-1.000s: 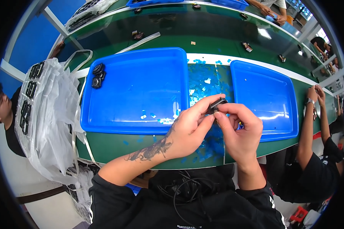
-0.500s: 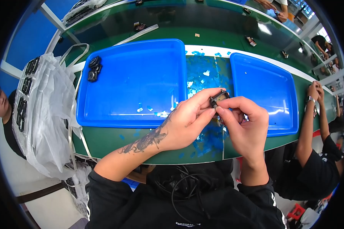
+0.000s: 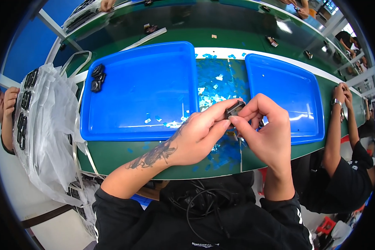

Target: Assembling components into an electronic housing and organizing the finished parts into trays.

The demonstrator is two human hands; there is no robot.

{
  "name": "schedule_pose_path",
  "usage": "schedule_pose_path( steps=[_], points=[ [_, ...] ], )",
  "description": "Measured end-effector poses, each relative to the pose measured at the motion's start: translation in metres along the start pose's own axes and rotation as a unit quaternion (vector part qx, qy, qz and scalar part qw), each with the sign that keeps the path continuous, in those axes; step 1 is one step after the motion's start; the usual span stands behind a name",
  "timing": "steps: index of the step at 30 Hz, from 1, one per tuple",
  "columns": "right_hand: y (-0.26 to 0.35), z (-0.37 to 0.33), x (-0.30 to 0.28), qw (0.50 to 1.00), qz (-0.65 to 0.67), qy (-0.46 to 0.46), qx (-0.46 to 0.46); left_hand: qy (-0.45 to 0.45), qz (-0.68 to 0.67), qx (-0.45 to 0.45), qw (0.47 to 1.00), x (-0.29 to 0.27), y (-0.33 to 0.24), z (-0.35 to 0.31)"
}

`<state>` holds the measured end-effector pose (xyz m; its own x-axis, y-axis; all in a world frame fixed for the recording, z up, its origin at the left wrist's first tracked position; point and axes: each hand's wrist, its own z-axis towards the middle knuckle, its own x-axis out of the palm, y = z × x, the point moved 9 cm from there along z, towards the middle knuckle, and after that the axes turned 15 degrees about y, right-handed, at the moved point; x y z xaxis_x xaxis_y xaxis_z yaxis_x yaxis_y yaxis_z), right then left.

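Observation:
My left hand grips a small black camera-like device between thumb and fingers, above the strip of table between two blue trays. Thumb and forefinger of my right hand are pinched together against the device's near right edge. Whatever sits between those fingertips is too small to make out. A bit of something dark shows by the curled fingers of that hand. Under both hands, many small blue film pieces lie scattered on the green table.
The left blue tray holds several black devices in its far left corner and some film scraps. To the right is a second blue tray. Stacked plastic-wrapped packs stand at far left. A co-worker's arms are on the right.
My right fingers have shifted slightly on the device, which is tilted differently. The view has moved a little. At far left, another person's hand has come up by the packs; another appears at the top.

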<state>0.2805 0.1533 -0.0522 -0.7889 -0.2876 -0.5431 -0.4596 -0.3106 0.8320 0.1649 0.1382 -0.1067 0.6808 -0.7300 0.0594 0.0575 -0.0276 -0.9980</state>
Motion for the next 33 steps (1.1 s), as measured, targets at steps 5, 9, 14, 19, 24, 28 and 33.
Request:
schedule_pose_path(
  steps=[5,9,14,19,24,28,33],
  points=[
    [0.016,-0.007,-0.002,0.993,-0.115,-0.018,-0.029,0.009,-0.043,0.014,0.999,0.004,0.001,0.001],
    [0.012,-0.007,-0.004,0.989,-0.148,-0.006,-0.01,-0.005,-0.03,0.011,0.999,0.003,0.002,0.003],
    [-0.016,-0.02,-0.013,0.984,0.165,-0.042,0.051,-0.098,-0.157,0.08,0.979,-0.009,-0.009,0.002],
    [-0.031,-0.032,0.008,0.988,0.148,0.003,0.042,-0.095,-0.038,0.112,0.988,-0.011,-0.014,0.002],
    [-0.013,-0.029,0.007,0.994,0.11,-0.015,-0.012,-0.101,-0.024,0.062,0.993,-0.012,-0.009,-0.001],
    [-0.026,-0.033,0.009,0.975,0.218,-0.036,0.005,-0.094,0.036,0.07,0.992,-0.015,-0.016,-0.002],
    [-0.033,-0.032,0.007,0.943,0.333,-0.006,-0.009,-0.101,0.359,0.145,0.916,0.004,-0.05,-0.009]
  ],
)
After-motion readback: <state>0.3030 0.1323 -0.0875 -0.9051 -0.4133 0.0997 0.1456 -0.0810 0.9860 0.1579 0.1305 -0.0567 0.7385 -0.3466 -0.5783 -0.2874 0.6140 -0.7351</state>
